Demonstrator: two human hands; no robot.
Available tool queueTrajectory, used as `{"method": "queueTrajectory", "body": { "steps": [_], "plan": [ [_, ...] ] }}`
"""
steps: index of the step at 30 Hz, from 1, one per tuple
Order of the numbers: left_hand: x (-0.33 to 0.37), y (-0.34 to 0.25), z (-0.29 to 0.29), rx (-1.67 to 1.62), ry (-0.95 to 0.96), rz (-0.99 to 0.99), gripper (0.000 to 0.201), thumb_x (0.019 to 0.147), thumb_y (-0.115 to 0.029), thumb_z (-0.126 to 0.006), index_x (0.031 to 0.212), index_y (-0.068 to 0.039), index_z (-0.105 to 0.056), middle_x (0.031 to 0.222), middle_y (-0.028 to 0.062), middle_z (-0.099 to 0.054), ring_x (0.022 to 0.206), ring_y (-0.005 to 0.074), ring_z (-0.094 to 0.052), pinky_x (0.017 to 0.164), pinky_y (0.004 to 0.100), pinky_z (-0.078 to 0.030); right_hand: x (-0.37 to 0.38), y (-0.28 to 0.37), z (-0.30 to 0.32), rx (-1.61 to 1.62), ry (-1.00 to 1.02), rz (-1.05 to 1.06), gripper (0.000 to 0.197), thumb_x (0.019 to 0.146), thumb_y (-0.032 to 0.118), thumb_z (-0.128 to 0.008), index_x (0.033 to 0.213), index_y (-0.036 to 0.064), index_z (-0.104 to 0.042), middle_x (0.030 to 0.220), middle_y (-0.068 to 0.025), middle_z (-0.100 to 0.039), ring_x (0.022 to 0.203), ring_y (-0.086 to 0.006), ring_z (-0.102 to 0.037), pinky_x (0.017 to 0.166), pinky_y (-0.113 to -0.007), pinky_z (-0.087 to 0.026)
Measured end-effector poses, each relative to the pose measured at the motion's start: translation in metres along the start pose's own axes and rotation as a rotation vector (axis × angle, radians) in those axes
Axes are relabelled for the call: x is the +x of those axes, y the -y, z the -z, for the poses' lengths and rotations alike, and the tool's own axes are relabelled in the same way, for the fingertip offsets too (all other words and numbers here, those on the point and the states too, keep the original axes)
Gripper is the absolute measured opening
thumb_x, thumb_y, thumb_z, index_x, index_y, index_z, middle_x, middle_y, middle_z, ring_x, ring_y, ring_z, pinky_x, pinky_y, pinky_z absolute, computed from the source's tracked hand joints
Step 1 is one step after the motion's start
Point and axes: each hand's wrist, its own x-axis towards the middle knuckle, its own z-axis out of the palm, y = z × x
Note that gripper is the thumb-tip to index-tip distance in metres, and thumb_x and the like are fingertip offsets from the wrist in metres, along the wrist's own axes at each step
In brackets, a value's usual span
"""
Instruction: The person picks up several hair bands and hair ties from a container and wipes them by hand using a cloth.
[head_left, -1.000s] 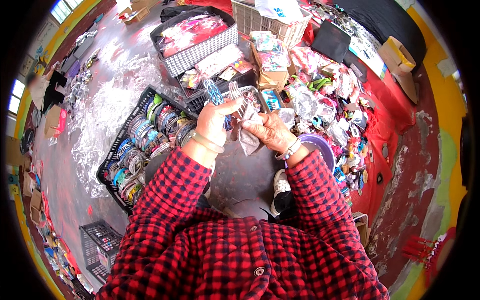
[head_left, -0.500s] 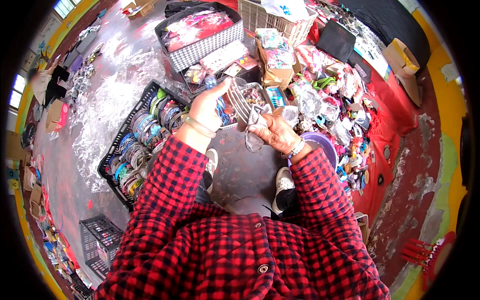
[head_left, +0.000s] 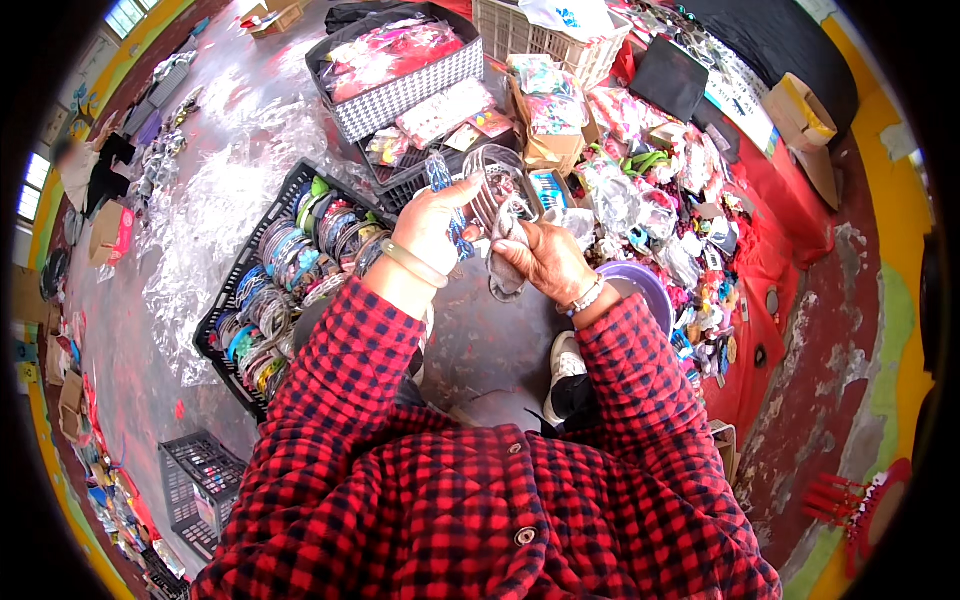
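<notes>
Several thin pale hoops that look like headbands [head_left: 485,192] are gripped in my left hand [head_left: 430,228], its fingers closed on their near part. Blue patterned bands [head_left: 440,180] show beside that hand; whether it grips them too I cannot make out. A crumpled grey cloth [head_left: 507,260] is pinched in my right hand [head_left: 553,262] and pressed against the right side of the hoops. Below and left of my hands, a black crate [head_left: 228,262] holds rows of coloured headbands.
A purple basin [head_left: 655,290] stands by my right wrist. Beyond it spreads a heap of small packaged goods [head_left: 690,210] on red cloth. A patterned bin [head_left: 420,88] and a beige crate [head_left: 545,45] stand ahead. Clear plastic wrapping [head_left: 210,220] covers floor at left.
The hoops have turned in my left hand, and their curved far ends now show more. Both hands have shifted slightly right, and the blue bands have come up beside my left hand.
</notes>
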Motion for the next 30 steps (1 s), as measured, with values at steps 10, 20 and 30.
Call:
{"method": "queueTrajectory", "body": {
  "steps": [10, 20, 30],
  "plan": [
    [0.004, -0.026, 0.012, -0.016, 0.068, 0.039, 0.025, 0.087, -0.024, -0.052, 0.096, -0.002, -0.058, 0.078, 0.0093, -0.062, 0.064, 0.0167, -0.060, 0.047, 0.0204, -0.042, -0.004, -0.003, 0.004, -0.140, 0.131, 0.129, 0.035, 0.083, 0.038, -0.053, 0.073, 0.0045, -0.056, 0.061, -0.0154, -0.052, 0.060, -0.0352, -0.052, 0.054, -0.042, -0.040],
    [0.001, -0.013, 0.006, -0.099, 0.159, 0.054, 0.024, 0.090, -0.026, -0.046, 0.091, -0.003, -0.056, 0.075, 0.0136, -0.063, 0.060, 0.0191, -0.061, 0.042, 0.0215, -0.037, -0.002, 0.003, 0.003, -0.178, 0.005, 0.110, 0.036, 0.082, 0.036, -0.056, 0.066, 0.0043, -0.053, 0.056, -0.0134, -0.051, 0.054, -0.0340, -0.052, 0.051, -0.041, -0.040],
    [-0.011, -0.031, 0.002, 0.011, 0.056, -0.036, 0.026, 0.089, -0.026, -0.046, 0.089, -0.002, -0.057, 0.068, 0.0134, -0.061, 0.058, 0.0207, -0.060, 0.043, 0.0234, -0.036, -0.001, 0.003, 0.009, -0.189, 0.008, 0.202, 0.036, 0.080, 0.040, -0.056, 0.067, 0.0065, -0.053, 0.058, -0.0137, -0.053, 0.058, -0.0341, -0.053, 0.054, -0.043, -0.041]
  ]
}}
